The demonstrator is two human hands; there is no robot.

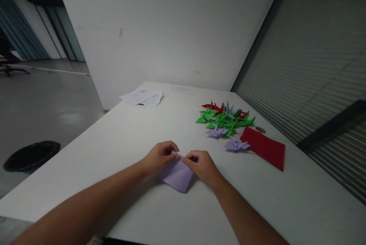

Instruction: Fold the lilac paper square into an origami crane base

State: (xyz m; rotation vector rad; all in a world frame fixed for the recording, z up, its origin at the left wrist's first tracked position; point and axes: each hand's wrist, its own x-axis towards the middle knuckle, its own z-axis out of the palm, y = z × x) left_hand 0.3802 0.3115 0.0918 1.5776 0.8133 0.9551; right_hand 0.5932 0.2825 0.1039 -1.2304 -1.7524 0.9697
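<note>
A folded sheet of light purple origami paper (177,176) is between my hands, low in the middle of the head view. My left hand (160,157) pinches its upper left edge between thumb and fingers. On the upper right edge, my right hand (202,165) has a similar pinch, its fingertips close to the left ones. The paper's lower corner points toward me, just above or on the white table; I cannot tell which. Finished paper cranes in green (225,123), red and purple lie in a heap beyond my right hand. One purple crane (236,145) sits apart, nearer to me.
A red paper stack (265,147) lies at the right, beside a small round brown object (260,130). Printed sheets (143,97) rest at the table's far left. A black-lined bin (31,155) stands on the floor at left. Wall and window blinds (309,65) bound the table (128,134).
</note>
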